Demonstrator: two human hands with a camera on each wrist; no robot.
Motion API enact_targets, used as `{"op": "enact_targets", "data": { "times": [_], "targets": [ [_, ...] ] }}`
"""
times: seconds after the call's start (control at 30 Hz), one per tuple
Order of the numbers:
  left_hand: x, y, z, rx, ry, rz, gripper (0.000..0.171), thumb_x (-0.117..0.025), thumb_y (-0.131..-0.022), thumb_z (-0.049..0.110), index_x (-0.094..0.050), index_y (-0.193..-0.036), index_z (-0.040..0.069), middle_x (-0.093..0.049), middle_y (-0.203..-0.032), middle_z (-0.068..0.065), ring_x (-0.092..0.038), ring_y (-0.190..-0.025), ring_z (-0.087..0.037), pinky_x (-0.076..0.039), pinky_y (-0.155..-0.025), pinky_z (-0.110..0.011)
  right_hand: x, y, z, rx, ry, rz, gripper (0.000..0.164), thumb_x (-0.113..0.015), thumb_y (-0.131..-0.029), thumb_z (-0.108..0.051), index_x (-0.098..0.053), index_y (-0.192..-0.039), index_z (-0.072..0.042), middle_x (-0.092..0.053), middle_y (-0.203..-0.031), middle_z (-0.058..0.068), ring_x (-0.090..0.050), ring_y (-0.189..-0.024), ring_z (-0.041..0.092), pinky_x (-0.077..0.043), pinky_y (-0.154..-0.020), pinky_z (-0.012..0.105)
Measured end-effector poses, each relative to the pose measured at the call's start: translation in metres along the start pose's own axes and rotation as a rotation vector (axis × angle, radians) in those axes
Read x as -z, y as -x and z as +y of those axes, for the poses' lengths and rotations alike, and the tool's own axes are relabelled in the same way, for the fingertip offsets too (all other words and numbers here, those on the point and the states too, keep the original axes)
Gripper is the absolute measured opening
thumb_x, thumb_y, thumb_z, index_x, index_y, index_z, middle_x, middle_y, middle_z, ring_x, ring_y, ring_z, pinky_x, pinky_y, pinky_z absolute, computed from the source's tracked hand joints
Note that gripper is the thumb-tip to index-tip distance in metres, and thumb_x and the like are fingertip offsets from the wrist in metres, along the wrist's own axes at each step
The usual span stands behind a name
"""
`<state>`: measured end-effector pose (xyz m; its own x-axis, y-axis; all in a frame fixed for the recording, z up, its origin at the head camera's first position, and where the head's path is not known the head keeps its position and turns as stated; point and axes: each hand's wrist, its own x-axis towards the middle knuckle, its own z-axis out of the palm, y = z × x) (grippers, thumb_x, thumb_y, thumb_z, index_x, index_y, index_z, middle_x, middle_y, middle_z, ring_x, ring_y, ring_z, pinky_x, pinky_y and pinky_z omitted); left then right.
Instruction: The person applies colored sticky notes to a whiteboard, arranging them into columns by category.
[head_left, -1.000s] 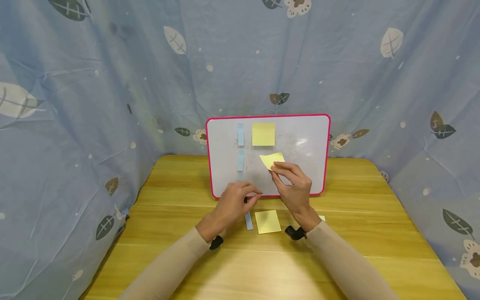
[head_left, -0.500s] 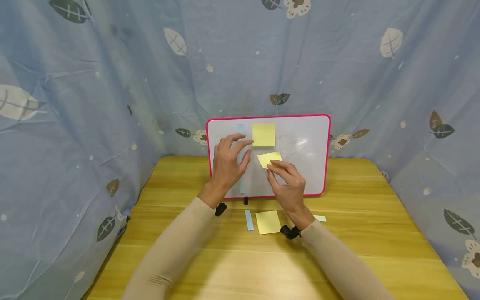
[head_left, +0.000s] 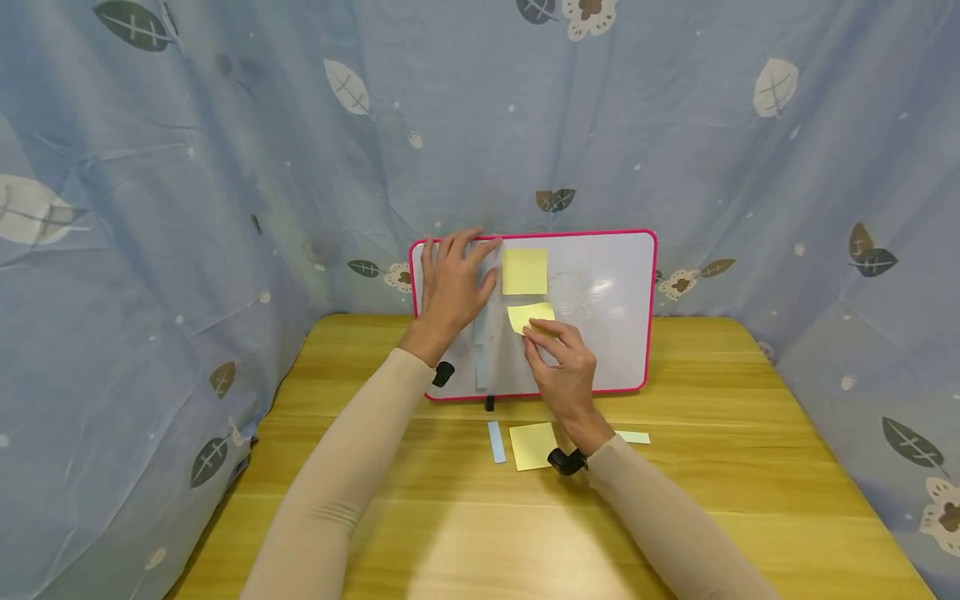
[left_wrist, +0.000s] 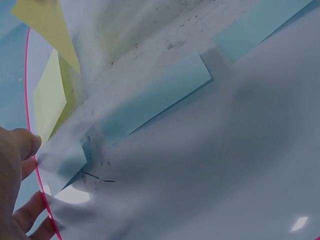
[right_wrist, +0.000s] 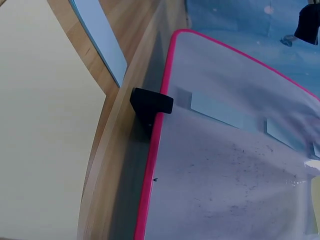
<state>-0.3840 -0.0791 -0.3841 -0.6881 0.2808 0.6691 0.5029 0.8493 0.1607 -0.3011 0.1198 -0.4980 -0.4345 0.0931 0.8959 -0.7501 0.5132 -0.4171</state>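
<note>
A whiteboard (head_left: 600, 350) with a pink rim stands upright on the table. My left hand (head_left: 452, 287) is at its top left, fingers fairly straight and spread, fingertips touching the top rim. In the left wrist view, that hand's fingers (left_wrist: 30, 210) meet the pink edge. My right hand (head_left: 564, 367) pinches a yellow sticky note (head_left: 529, 315) by its lower part, in front of the board. Its upper edge curls. Just above, another yellow sticky note (head_left: 525, 271) is stuck on the board. Pale blue paper strips (left_wrist: 157, 97) run down the board in a column, partly hidden by my left hand.
On the wooden table (head_left: 480, 517) before the board lie a blue strip (head_left: 497, 442), a yellow sticky note (head_left: 531, 447) and a pale green strip (head_left: 634, 437). A black foot (right_wrist: 151, 102) supports the board's lower edge. A patterned blue curtain (head_left: 480, 150) surrounds the table.
My left hand has risen from the board's bottom edge to its top left rim. The right hand has shifted slightly left with the yellow sticky note, which stays pinched.
</note>
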Motion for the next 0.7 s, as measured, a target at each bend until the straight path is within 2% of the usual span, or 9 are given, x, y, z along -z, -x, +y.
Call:
{"op": "enact_targets", "data": {
  "times": [0.33,0.7],
  "targets": [
    [0.002,-0.001,0.000,0.014,-0.083,-0.077,0.070,-0.082,-0.110,0.041,-0.055,-0.175,0.032,-0.059,-0.170,-0.007,-0.049,-0.165,-0.036,-0.019,-0.145,-0.076,-0.009,-0.002,0.000,-0.021,0.018,-0.016,0.017,-0.091,-0.098,0.003,-0.092,-0.115,-0.001,-0.087,-0.123,0.018,-0.082,-0.115,0.041,-0.069,-0.095,0.051],
    [0.000,0.001,0.001,0.012,-0.108,-0.154,0.102,-0.095,-0.096,0.048,-0.042,-0.182,0.033,-0.050,-0.176,-0.010,-0.041,-0.170,-0.036,-0.011,-0.146,-0.076,-0.013,-0.001,0.002,-0.035,0.037,-0.024,0.016,-0.091,-0.099,0.000,-0.092,-0.114,0.000,-0.087,-0.121,0.017,-0.083,-0.115,0.040,-0.069,-0.097,0.051]
  ]
}}
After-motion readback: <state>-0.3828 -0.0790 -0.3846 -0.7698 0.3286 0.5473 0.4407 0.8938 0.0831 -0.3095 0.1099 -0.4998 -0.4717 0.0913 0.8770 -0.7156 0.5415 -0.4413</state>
